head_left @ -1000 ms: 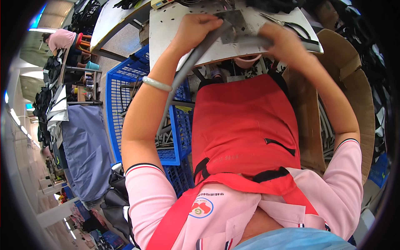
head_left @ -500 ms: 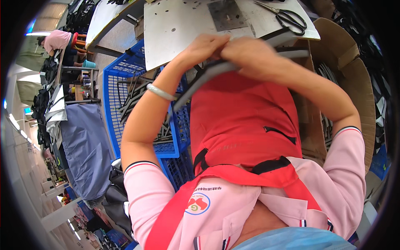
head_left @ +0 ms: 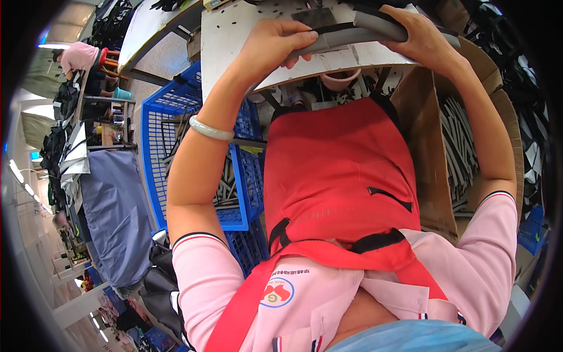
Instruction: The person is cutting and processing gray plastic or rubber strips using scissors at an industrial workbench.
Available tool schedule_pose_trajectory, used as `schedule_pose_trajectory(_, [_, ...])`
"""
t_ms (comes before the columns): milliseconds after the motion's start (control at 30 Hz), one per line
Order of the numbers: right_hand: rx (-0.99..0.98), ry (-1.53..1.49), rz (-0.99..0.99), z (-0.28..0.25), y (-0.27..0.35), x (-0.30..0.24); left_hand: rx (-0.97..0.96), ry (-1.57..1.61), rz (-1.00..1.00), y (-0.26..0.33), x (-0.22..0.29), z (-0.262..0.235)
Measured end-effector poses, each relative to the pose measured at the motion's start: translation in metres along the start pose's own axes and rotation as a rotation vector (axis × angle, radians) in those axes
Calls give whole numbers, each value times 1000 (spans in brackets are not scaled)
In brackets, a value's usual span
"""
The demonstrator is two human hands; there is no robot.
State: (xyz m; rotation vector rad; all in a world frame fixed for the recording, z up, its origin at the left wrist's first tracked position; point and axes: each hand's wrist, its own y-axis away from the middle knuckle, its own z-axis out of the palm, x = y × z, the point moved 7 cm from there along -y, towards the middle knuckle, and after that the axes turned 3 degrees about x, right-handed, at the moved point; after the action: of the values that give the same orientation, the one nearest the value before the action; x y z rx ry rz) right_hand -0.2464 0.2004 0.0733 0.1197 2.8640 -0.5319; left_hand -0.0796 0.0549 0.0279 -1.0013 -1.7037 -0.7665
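Note:
My two hands hold a bent grey foam tube (head_left: 340,39) with black material along its upper side, stretched above the front part of a white worktable (head_left: 220,44). My left hand (head_left: 274,44) pinches it at the left, thumb along the top. Toward the right, my right hand (head_left: 421,40) wraps round a thicker grey stretch. One end runs out beyond my right hand; at the other side a thin grey length hangs down behind my left wrist. A metal plate (head_left: 305,19) on the table is partly covered by the tube.
On my left stands a blue plastic basket (head_left: 249,176) containing several grey and black strips. An open cardboard box (head_left: 425,117) at my right holds many grey tubes (head_left: 460,146). Under the table is a pinkish tub (head_left: 340,80). Another person (head_left: 81,57) sits far left.
My hands have moved apart and farther forward over the table, spreading the grey tube between them. The scissors seen at the table's right are now hidden behind my right hand and the tube.

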Motion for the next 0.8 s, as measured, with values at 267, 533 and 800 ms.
schedule_pose_trajectory(267, [-12, -15, 56, 11, -15, 29, 85, -25, 8, -37, -6, -3])
schedule_pose_trajectory(533, [-56, 25, 66, 15, -26, 43, 29, 4, -5, -58, -14, -9])
schedule_pose_trajectory(800, [-102, 38, 144, 17, -49, 42, -220, 389, 314, -91, -31, -23])
